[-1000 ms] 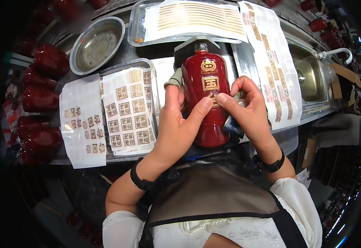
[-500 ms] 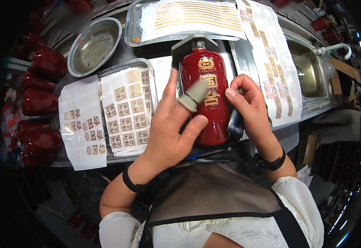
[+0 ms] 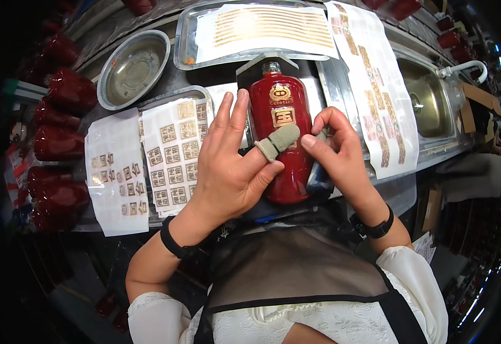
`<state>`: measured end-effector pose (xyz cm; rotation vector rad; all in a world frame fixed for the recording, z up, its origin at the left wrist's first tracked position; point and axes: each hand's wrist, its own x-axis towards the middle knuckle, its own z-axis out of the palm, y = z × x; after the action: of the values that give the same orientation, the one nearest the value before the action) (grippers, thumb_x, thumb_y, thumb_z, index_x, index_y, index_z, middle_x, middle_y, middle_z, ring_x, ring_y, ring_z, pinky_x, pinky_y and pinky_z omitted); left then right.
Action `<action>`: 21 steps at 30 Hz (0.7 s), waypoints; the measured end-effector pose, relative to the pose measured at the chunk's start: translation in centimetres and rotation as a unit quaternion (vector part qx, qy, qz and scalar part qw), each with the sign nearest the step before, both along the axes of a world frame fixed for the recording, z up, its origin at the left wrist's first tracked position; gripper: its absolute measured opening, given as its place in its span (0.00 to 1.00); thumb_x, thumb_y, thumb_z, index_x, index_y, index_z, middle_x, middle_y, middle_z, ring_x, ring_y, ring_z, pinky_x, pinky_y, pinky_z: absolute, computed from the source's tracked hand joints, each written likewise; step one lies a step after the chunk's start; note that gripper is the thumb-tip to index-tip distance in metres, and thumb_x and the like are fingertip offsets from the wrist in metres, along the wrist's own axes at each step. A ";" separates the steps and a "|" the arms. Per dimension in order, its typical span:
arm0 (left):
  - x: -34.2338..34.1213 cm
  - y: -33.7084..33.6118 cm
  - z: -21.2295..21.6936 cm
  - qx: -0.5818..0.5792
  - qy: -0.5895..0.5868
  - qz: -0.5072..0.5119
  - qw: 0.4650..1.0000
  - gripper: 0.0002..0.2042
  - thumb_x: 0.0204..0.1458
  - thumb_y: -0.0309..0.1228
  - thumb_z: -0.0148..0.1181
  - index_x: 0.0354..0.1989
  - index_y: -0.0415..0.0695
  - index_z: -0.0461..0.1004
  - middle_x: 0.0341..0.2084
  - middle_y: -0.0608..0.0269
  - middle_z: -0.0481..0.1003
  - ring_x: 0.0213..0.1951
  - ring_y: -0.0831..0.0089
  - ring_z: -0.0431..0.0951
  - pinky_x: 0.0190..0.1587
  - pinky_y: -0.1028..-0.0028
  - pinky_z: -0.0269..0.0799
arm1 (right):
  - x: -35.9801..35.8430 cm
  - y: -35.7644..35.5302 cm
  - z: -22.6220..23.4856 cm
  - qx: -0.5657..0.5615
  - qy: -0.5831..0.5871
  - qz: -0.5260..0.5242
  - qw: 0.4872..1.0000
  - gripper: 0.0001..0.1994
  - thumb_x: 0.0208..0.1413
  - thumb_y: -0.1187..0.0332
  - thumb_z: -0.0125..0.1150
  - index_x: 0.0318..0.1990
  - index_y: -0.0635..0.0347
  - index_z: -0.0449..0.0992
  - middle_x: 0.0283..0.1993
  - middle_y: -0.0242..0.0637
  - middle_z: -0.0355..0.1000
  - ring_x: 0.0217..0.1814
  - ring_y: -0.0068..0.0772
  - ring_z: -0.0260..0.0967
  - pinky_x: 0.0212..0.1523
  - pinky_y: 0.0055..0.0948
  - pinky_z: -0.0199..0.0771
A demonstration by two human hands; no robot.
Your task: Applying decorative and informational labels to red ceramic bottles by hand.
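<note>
A glossy dark red bottle (image 3: 285,178) with raised gold emblem and characters lies on its back, its clear neck pointing away from me. My left hand (image 3: 230,157) is over its left side, fingers spread. A grey fabric finger cover (image 3: 282,140) sits on the left index finger, which rests across a gold character on the bottle's front. My left thumb is close to the glass below it. At the bottle's right edge is my right hand (image 3: 339,149), its thumb and index finger bent toward each other. Whatever they may pinch is too small to make out.
To the left lie sheets of gold character stickers (image 3: 173,155) on a metal tray. Beyond them is a round metal basin (image 3: 134,69). A tray with a gold-striped sheet (image 3: 267,28) stands behind the bottle. Rightward are another sticker sheet (image 3: 371,86) and a sink (image 3: 428,97). Red bottles (image 3: 61,140) line the far left.
My left covered finger has moved slightly down and right, now lying on the lower gold character. My right thumb has shifted left and a little down, toward the bottle's front.
</note>
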<state>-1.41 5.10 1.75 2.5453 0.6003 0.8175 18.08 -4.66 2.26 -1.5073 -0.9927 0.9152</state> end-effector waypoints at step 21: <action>0.6 2.5 -0.1 0.002 0.020 0.002 1.000 0.17 0.59 0.46 0.57 0.53 0.60 0.80 0.70 0.35 0.52 0.68 0.36 0.56 0.67 0.43 0.47 | -1.1 1.5 0.6 0.002 -0.122 -0.068 0.990 0.17 0.53 0.63 0.71 0.32 0.61 0.66 0.28 0.29 0.64 0.31 0.20 0.59 0.32 0.24 0.64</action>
<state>-0.84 7.57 1.62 2.5711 0.6164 0.7706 16.96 -3.11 2.83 -1.6899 -1.0497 0.6433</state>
